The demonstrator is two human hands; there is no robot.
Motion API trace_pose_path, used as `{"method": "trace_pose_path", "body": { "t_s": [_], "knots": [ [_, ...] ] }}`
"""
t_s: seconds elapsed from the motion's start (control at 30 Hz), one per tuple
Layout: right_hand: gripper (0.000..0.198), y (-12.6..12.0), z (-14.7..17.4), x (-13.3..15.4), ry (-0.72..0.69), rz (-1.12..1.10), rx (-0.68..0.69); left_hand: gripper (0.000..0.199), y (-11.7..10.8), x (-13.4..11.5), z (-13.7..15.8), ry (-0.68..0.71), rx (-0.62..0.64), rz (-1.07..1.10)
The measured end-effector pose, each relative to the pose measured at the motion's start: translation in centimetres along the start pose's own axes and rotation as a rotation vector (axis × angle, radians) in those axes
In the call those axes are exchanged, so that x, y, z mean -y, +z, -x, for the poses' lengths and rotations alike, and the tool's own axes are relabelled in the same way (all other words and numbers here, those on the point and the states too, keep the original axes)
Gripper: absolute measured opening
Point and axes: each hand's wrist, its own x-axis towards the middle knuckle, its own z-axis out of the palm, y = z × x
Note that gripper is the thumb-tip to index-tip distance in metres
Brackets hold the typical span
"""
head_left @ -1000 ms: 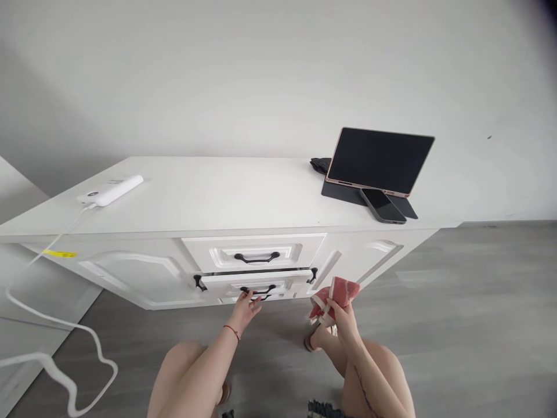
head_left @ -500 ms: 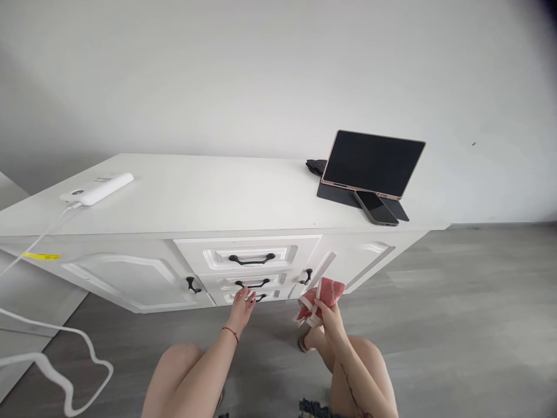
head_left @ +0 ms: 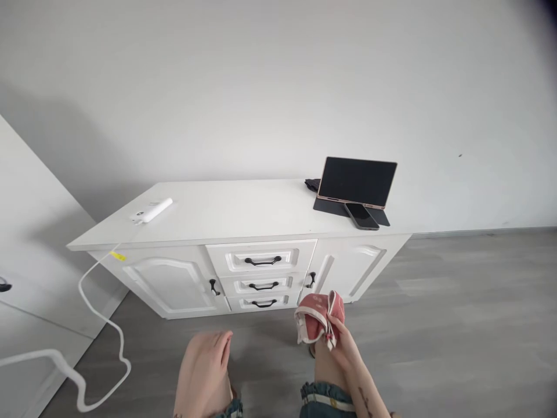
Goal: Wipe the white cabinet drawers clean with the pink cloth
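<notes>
My right hand (head_left: 346, 348) is closed on the edge of a red cloth drawstring pouch (head_left: 314, 310) with pale trim. Thin cords and a small red bead dangle from it beside my fingers. The pouch hangs above my right knee, in front of the white cabinet (head_left: 261, 235). At the lower left, my left hand (head_left: 213, 348) lies on my left knee, its fingers laid out flat and partly blending with the skin of the leg; nothing shows in it. The middle column of drawers (head_left: 263, 273) with black handles is closed.
On the cabinet top stand a tablet-like screen (head_left: 357, 181) on a dark stand, a phone (head_left: 362, 216) and a black cloth item (head_left: 312, 184). A white device (head_left: 154, 210) at left trails a white cable (head_left: 102, 316). A tall white cabinet (head_left: 35, 232) stands at far left.
My left hand has moved back from the drawer handles to my knee. The pouch in my right hand is turned and spread wider. My view has shifted back, showing more of the left side.
</notes>
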Motion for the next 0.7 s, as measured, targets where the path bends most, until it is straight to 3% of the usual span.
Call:
{"method": "trace_pose_path", "body": {
  "t_s": [0.07, 0.2, 0.3, 0.47, 0.7],
  "knots": [
    [0.032, -0.1, 1.7, -0.1, 0.078, -0.063, 0.041, 0.019, -0.2, 0.2, 1.3, -0.042, 0.012, -0.014],
    [0.045, 0.9, 4.5, -0.4, -0.035, -0.089, 0.069, 0.021, -0.6, 0.5, 2.0, -0.107, -0.043, -0.031],
    [0.043, 2.0, 5.7, -0.1, -0.012, -0.040, 0.140, 0.018, -1.3, 0.7, 2.0, -0.081, -0.084, -0.044],
    [0.051, 2.6, 6.0, 0.8, -0.017, -0.087, 0.174, 0.020, -2.1, 1.5, 2.6, -0.030, -0.078, -0.102],
    [0.063, 0.9, 5.7, 0.9, 0.031, -0.162, 0.177, 0.024, -1.2, 4.9, 4.8, -0.133, -0.083, -0.026]
  ]
}}
